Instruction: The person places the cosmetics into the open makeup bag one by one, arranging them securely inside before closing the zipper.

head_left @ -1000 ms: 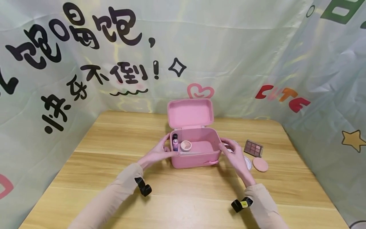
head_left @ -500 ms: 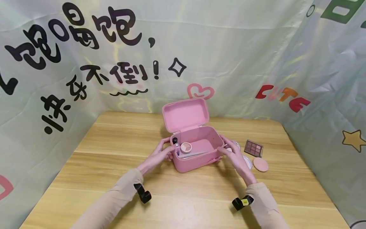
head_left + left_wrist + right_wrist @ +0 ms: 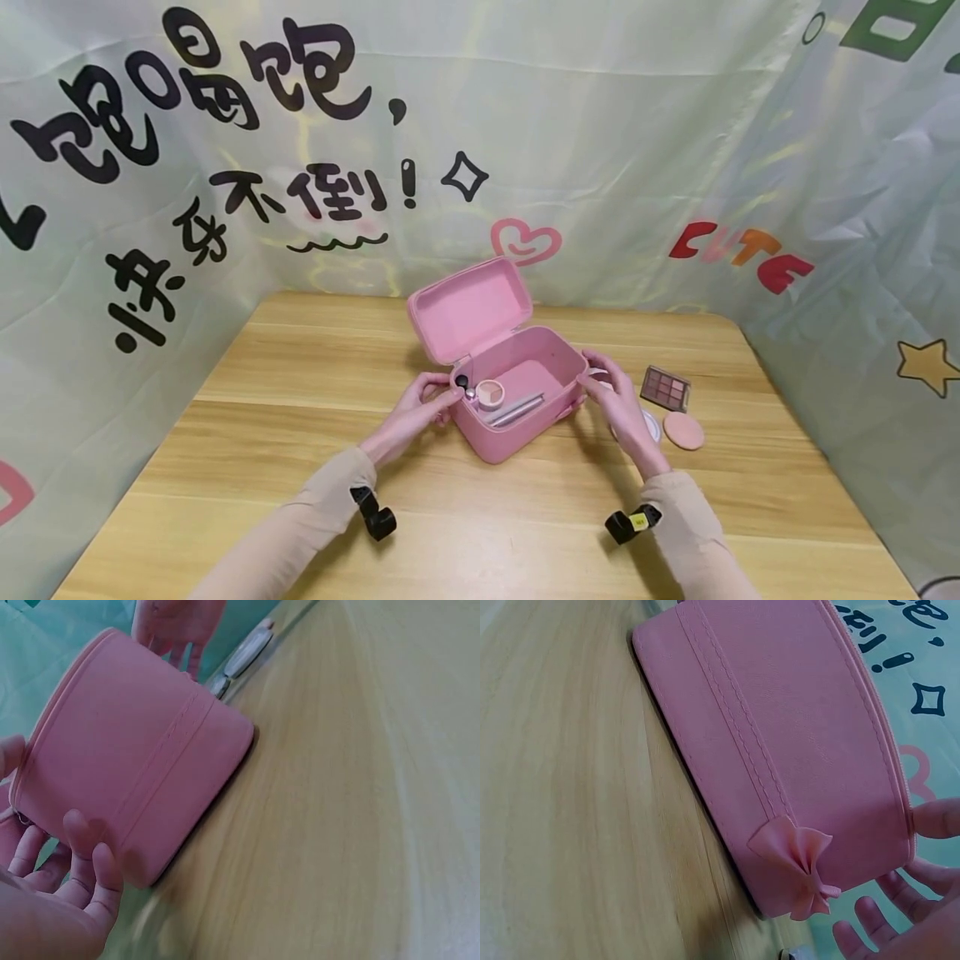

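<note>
A pink cosmetic case (image 3: 528, 429) sits on the table, turned at an angle, its lid (image 3: 472, 310) raised and leaning back. At its left end, my left hand (image 3: 408, 419) pinches the rim, thumb on top and fingers against the outer wall. My right hand (image 3: 618, 408) holds the right front corner the same way; the right wrist view shows its thumb at the zipped rim, near a pink bow (image 3: 795, 851). Inside lie a round compact (image 3: 491, 393), a small bottle with a black cap (image 3: 462, 382) partly hidden by the wall, and a slim silvery tube (image 3: 517, 410).
Right of the case lie an eyeshadow palette (image 3: 666, 389), a round pink puff (image 3: 683, 431) and a white round item (image 3: 651, 425) partly behind my right hand. A printed cloth (image 3: 600, 150) hangs behind the wooden table (image 3: 315, 350).
Both hands have turned the case on the table: its left front corner came nearer to me and its lid swung left. The things inside show more fully.
</note>
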